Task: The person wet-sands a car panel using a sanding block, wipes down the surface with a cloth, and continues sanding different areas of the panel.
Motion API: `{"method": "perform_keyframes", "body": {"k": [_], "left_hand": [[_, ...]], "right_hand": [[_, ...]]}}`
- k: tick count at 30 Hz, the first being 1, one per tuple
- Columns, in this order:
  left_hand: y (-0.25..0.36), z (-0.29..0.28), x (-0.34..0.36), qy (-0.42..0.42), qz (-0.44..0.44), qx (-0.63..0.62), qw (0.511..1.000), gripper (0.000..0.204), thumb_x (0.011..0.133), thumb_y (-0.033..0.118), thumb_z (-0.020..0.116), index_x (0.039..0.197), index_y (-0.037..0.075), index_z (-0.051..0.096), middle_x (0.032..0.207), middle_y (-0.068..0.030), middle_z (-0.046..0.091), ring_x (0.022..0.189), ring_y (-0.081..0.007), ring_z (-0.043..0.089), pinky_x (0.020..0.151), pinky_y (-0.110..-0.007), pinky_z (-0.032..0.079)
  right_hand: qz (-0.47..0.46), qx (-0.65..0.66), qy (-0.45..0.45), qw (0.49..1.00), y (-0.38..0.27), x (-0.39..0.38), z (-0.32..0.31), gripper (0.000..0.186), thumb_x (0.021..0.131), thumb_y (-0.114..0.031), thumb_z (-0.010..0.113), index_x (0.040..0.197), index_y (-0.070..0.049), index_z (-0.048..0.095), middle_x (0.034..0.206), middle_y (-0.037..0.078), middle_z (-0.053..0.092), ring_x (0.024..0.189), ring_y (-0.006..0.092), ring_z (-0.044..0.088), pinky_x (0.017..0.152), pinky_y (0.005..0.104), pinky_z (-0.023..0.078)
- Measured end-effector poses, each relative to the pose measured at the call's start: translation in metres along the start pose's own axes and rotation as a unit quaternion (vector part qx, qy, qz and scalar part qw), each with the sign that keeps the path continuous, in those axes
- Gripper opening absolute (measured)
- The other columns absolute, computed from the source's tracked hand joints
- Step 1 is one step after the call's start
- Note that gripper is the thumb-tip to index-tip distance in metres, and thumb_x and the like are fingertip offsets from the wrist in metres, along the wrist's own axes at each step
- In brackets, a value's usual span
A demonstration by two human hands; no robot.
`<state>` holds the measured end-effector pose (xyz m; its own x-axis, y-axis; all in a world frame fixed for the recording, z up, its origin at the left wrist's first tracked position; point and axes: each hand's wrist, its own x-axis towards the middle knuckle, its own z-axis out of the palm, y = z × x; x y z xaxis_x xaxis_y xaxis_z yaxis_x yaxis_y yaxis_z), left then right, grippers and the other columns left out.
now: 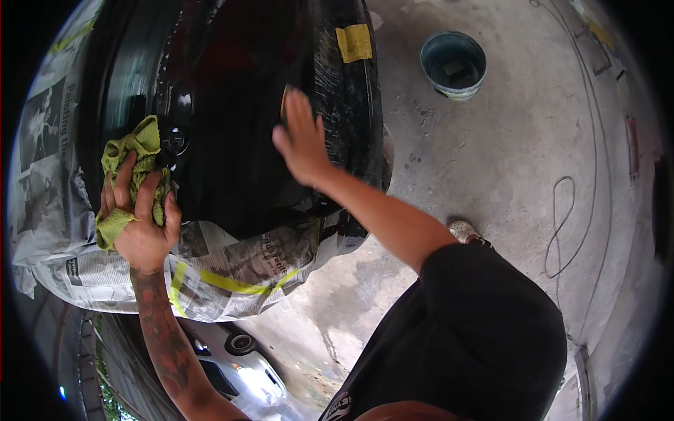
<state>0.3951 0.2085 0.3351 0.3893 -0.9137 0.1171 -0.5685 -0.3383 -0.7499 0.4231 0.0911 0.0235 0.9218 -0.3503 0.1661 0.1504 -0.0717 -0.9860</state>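
Observation:
A bunched yellow-green cloth (146,137) lies on the dark car body at the left. My left hand (144,228) grips it, fingers curled over the folds and pressed down. My right hand (303,137) lies flat over the glossy black car panel (232,154), slightly blurred. Its fingers are together, the thumb apart. Along the far-left side of these fingers shows the narrow tan edge of a thin piece (285,104), mostly hidden under them; I cannot tell its material. Whitish wet streaks mark the panel's right-hand strip, where a yellow-brown rectangular piece (353,43) rests.
Newspaper masking (232,259) with yellow-green tape (235,283) covers the car's near and left sides. A round bucket (453,64) with liquid and a submerged block stands on the concrete floor at right. A cable (554,242) loops farther right. A white car (253,375) is parked at lower left.

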Motion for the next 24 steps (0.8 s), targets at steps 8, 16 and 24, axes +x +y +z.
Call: {"method": "perform_keyframes", "body": {"k": [8, 16, 24], "left_hand": [[0.001, 0.000, 0.007, 0.006, 0.015, -0.002, 1.000, 0.027, 0.089, 0.030, 0.064, 0.111, 0.015, 0.067, 0.139, -0.0115, 0.058, 0.120, -0.0418, 0.056, 0.097, -0.052, 0.048], [0.000, 0.000, 0.004, 0.006, 0.007, -0.007, 1.000, 0.026, 0.089, 0.029, 0.064, 0.111, 0.015, 0.067, 0.138, -0.0118, 0.058, 0.119, -0.0419, 0.057, 0.097, -0.052, 0.048], [0.000, 0.002, 0.002, 0.023, 0.011, -0.014, 1.000, 0.024, 0.086, 0.028, 0.067, 0.108, 0.016, 0.067, 0.137, -0.0096, 0.059, 0.114, -0.0390, 0.060, 0.093, -0.049, 0.049]], "right_hand": [[0.006, 0.044, 0.033, 0.998, 0.029, 0.038, -0.012, 0.084, 0.104, -0.058, 0.034, 0.162, -0.004, 0.007, 0.170, 0.015, 0.004, 0.157, 0.0319, 0.005, 0.122, 0.0594, 0.014], [-0.031, 0.003, -0.027, 0.999, 0.032, -0.037, 0.000, 0.085, 0.103, -0.054, 0.039, 0.161, -0.001, 0.006, 0.169, 0.022, 0.004, 0.156, 0.0383, 0.004, 0.120, 0.0618, 0.016], [-0.057, 0.001, 0.025, 0.998, 0.003, -0.008, -0.007, 0.080, 0.103, -0.044, 0.048, 0.160, 0.000, 0.014, 0.167, 0.023, 0.014, 0.154, 0.0424, 0.012, 0.119, 0.0632, 0.019]]}}
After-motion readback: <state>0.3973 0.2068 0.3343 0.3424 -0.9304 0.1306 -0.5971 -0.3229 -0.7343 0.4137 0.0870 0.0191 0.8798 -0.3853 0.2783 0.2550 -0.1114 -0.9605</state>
